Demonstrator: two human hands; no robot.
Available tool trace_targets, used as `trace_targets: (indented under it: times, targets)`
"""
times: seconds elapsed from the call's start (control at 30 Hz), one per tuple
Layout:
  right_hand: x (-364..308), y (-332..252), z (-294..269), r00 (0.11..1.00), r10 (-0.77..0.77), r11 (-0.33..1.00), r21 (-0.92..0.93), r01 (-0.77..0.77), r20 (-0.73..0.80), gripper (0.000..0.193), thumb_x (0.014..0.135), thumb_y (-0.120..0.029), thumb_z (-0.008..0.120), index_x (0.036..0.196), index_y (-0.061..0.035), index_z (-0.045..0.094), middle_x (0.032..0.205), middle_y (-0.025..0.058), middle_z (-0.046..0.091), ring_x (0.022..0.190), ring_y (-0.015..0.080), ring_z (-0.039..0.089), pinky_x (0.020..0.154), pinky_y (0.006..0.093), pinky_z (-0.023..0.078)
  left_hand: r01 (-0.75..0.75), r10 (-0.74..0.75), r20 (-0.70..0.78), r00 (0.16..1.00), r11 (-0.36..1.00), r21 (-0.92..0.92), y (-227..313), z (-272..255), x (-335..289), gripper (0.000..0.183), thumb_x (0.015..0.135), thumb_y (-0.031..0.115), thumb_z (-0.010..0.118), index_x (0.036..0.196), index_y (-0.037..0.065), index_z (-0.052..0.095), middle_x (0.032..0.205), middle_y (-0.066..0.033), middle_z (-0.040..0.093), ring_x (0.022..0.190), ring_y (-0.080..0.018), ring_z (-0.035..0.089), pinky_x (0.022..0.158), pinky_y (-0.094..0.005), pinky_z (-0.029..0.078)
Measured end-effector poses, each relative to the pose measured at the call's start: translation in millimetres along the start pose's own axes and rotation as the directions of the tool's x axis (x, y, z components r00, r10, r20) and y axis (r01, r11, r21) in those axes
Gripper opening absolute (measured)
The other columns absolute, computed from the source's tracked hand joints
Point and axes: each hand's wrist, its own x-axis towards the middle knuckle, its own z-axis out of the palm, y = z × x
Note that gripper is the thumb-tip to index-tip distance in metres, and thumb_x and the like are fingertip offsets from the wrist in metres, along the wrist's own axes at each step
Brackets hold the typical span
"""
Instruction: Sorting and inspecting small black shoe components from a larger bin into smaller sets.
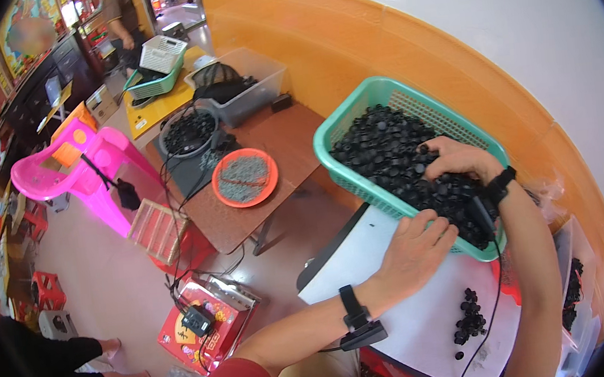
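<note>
A green plastic basket (341,175), heaped with small black round caps (384,137), stands tilted across the far part of a white-topped table (352,260). My left hand (418,246) lies back up at the basket's near long side, its fingers bent over the rim. Inside, my right hand (463,160) is curled among the caps at the right, with some against its fingers; its lower fingers are partly hidden. A small loose group of caps (468,316) lies on the tabletop between my forearms.
Left of the basket, a brown table (289,135) bears an orange bowl (245,178) of grey bits, a round tub of black parts (187,132) and a clear bin (270,82). A pink chair (96,161) and red box (202,322) stand on the floor. A black cable (499,293) hangs by my right wrist.
</note>
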Motion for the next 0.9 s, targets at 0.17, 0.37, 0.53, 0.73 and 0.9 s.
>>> trace_targets:
  times: [0.17,0.37,0.53,0.73,0.9]
  targets:
    - [-17,-18,-3,0.999,-0.007,0.991,-0.135,0.001,-0.045,0.049,0.063,-0.015,0.086,0.107,-0.001,0.069,0.09,0.0031,0.066,0.087,0.0132,0.06,0.075,0.0274,0.047,0.011,-0.011,0.014,1.0,1.0,0.0,-1,6,-2,0.034,0.077,0.008,0.066,0.11,0.005,0.066,0.111,-0.0056,0.061,0.112,-0.026,0.055,0.081,-0.0362,0.045]
    - [-18,-24,-8,0.997,-0.009,0.941,-0.338,-0.02,-0.083,0.059,0.074,-0.023,0.088,0.124,0.0,0.069,0.121,0.0143,0.071,0.115,0.0254,0.063,0.098,0.0349,0.049,-0.014,0.013,-0.016,1.0,0.999,-0.037,-2,5,-4,0.035,0.077,0.007,0.066,0.111,0.0,0.064,0.111,-0.0094,0.059,0.113,-0.0274,0.053,0.08,-0.0352,0.045]
    - [-16,-17,-2,0.958,-0.166,0.861,-0.508,0.025,-0.234,0.049,0.081,-0.024,0.082,0.121,0.0008,0.07,0.118,0.0196,0.071,0.113,0.0308,0.066,0.096,0.0386,0.051,0.011,-0.012,-0.01,1.0,0.997,-0.073,-3,1,-7,0.037,0.079,0.005,0.066,0.116,-0.001,0.064,0.122,-0.012,0.06,0.122,-0.0304,0.052,0.086,-0.0378,0.047]
    - [-37,-15,8,0.87,-0.276,0.86,-0.509,0.034,-0.408,0.03,0.088,-0.02,0.074,0.11,0.0017,0.073,0.101,0.0191,0.074,0.093,0.0313,0.07,0.082,0.0404,0.055,0.06,-0.087,-0.142,0.986,0.98,-0.189,-6,-59,-5,0.034,0.081,0.007,0.074,0.114,0.004,0.068,0.127,-0.0147,0.063,0.118,-0.0327,0.059,0.091,-0.0398,0.053]
    - [-75,-38,33,0.783,-0.366,0.835,-0.549,0.037,-0.504,0.025,0.089,-0.021,0.075,0.099,0.0017,0.073,0.092,0.0158,0.073,0.082,0.026,0.069,0.075,0.0376,0.054,0.527,-0.601,-0.289,0.745,0.796,-0.298,-106,-145,-41,0.02,0.089,0.011,0.073,0.107,0.002,0.072,0.099,-0.0059,0.073,0.088,-0.0134,0.067,0.078,-0.0308,0.054]
